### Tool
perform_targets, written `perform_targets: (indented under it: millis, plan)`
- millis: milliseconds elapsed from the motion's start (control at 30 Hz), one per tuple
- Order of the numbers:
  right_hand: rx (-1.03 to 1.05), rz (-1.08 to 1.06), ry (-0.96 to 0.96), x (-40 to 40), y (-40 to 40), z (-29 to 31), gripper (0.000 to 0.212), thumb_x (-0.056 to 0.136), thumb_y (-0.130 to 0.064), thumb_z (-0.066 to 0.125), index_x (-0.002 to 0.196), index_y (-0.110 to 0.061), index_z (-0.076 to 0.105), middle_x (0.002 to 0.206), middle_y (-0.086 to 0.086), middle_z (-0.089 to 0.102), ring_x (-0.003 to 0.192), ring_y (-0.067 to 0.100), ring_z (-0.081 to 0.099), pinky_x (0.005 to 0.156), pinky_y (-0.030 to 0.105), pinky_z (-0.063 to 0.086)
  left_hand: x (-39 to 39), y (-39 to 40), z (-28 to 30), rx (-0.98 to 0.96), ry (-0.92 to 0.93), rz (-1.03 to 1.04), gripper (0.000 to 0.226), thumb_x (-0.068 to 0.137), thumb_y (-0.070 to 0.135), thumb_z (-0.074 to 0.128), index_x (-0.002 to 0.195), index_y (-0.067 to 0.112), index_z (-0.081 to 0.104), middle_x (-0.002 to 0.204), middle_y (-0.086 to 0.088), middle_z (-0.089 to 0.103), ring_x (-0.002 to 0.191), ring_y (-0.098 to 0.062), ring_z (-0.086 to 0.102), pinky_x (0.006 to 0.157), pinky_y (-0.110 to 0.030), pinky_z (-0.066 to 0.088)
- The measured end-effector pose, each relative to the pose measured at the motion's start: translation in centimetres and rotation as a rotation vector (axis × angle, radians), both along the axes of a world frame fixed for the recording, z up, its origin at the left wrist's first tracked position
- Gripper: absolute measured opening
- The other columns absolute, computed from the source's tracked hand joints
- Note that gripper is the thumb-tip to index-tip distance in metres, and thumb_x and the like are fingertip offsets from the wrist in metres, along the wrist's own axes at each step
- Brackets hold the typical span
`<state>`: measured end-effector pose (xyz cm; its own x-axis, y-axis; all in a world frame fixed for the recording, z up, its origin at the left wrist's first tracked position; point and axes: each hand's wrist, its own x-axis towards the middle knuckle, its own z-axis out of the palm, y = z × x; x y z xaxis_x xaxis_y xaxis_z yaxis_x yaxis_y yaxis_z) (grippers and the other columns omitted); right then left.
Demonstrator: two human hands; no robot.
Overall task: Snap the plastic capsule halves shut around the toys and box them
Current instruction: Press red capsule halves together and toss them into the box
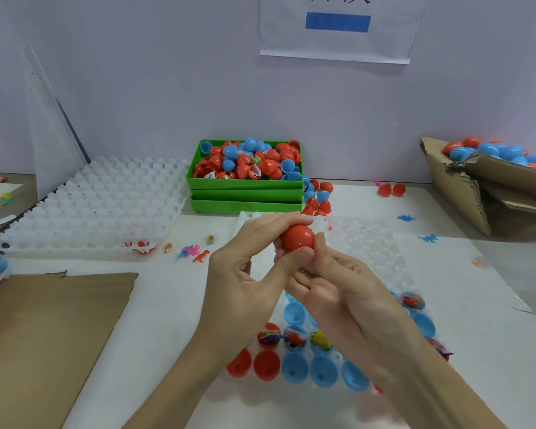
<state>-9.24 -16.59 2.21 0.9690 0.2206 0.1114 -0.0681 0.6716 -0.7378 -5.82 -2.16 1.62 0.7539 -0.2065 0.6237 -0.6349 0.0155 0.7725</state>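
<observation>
Head view: a red capsule [298,237] is held above the tabletop [167,305] by both hands. It is gripped by the left hand [248,274], fingers curled over its top and thumb pressed against its near side, while the right hand [338,289] is curled around it from below. Under the hands a clear tray [378,243] is seen, its near cells filled with open red and blue halves [294,368], some holding toys [294,339]. A green bin [245,193] heaped with capsule halves is set at the back, a white tray [99,205] to its left. A cardboard box [477,193] of closed capsules is placed at the far right.
</observation>
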Motion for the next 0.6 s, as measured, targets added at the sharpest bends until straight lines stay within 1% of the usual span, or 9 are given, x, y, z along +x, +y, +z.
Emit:
perform_targets:
  millis: [33,67,133,200,267,333,400,467,600]
  plan:
    - [-0.027,-0.011,-0.016,0.0,-0.1,0.1,0.04,0.097,-0.029,0.063,0.123,0.0,0.072,0.132,0.017,0.069,0.129,0.025,0.063,0.102,0.028,0.053,0.1,0.1,0.0,0.026,0.009,-0.014,0.033,0.096,0.027,0.066,0.127,0.018,0.07,0.127,0.009,0.072,0.131,-0.021,0.061,0.108,-0.027,0.048]
    - [-0.109,-0.058,-0.059,0.0,-0.2,0.2,0.037,0.098,-0.027,0.064,0.124,-0.003,0.073,0.13,0.015,0.071,0.126,0.026,0.066,0.101,0.027,0.054,0.2,0.2,0.0,0.052,0.024,-0.035,0.033,0.099,0.027,0.063,0.13,0.019,0.069,0.131,0.009,0.07,0.134,-0.02,0.059,0.11,-0.03,0.048]
    - [-0.44,-0.278,-0.208,0.1,-0.3,0.2,0.029,0.101,-0.021,0.064,0.128,-0.013,0.072,0.123,0.003,0.075,0.116,0.021,0.071,0.097,0.023,0.055,0.4,0.2,-0.1,0.063,0.086,-0.088,0.033,0.105,0.027,0.053,0.134,0.021,0.067,0.141,0.012,0.064,0.141,-0.016,0.053,0.113,-0.03,0.046]
    - [-0.751,-0.515,-0.352,0.2,-0.3,-0.1,0.03,0.1,-0.016,0.067,0.13,-0.021,0.069,0.115,-0.007,0.077,0.108,0.014,0.074,0.091,0.021,0.058,0.5,0.1,-0.2,0.038,0.163,-0.082,0.034,0.107,0.03,0.048,0.132,0.024,0.069,0.145,0.013,0.061,0.142,-0.01,0.051,0.109,-0.024,0.047]
    - [-0.96,-0.678,-0.427,0.3,-0.4,-0.6,0.033,0.093,-0.02,0.075,0.126,-0.024,0.069,0.108,-0.01,0.074,0.1,0.014,0.072,0.086,0.022,0.058,0.7,0.0,-0.3,0.011,0.223,-0.067,0.028,0.105,0.028,0.054,0.125,0.023,0.073,0.134,0.006,0.069,0.13,-0.013,0.061,0.102,-0.024,0.053]
    - [-1.156,-0.816,-0.483,0.6,-0.7,-0.9,0.035,0.087,-0.028,0.082,0.118,-0.02,0.068,0.098,-0.007,0.07,0.088,0.014,0.067,0.079,0.021,0.055,0.9,0.1,-0.4,-0.018,0.32,-0.112,0.023,0.103,0.026,0.062,0.12,0.018,0.075,0.117,-0.002,0.076,0.113,-0.018,0.072,0.097,-0.03,0.058]
    - [-1.261,-0.882,-0.513,0.9,-1.3,-1.0,0.038,0.083,-0.035,0.084,0.112,-0.017,0.067,0.09,-0.005,0.066,0.079,0.014,0.061,0.075,0.02,0.052,1.1,0.1,-0.5,-0.051,0.424,-0.161,0.023,0.1,0.03,0.067,0.118,0.017,0.076,0.112,-0.005,0.078,0.11,-0.023,0.073,0.101,-0.041,0.058]
    - [-1.315,-0.891,-0.561,1.1,-1.7,-1.0,0.04,0.081,-0.038,0.083,0.108,-0.015,0.066,0.086,-0.004,0.063,0.075,0.012,0.058,0.072,0.018,0.05,1.2,0.2,-0.6,-0.079,0.489,-0.186,0.025,0.096,0.032,0.07,0.116,0.018,0.078,0.112,-0.008,0.078,0.112,-0.026,0.073,0.103,-0.045,0.056]
    - [-1.395,-0.866,-0.638,1.2,-1.8,-1.2,0.036,0.084,-0.037,0.079,0.106,-0.013,0.063,0.087,-0.009,0.056,0.076,0.005,0.052,0.073,0.011,0.045,1.4,0.3,-0.8,-0.16,0.568,-0.23,0.023,0.09,0.03,0.077,0.108,0.016,0.08,0.11,-0.014,0.077,0.112,-0.031,0.072,0.101,-0.038,0.057]
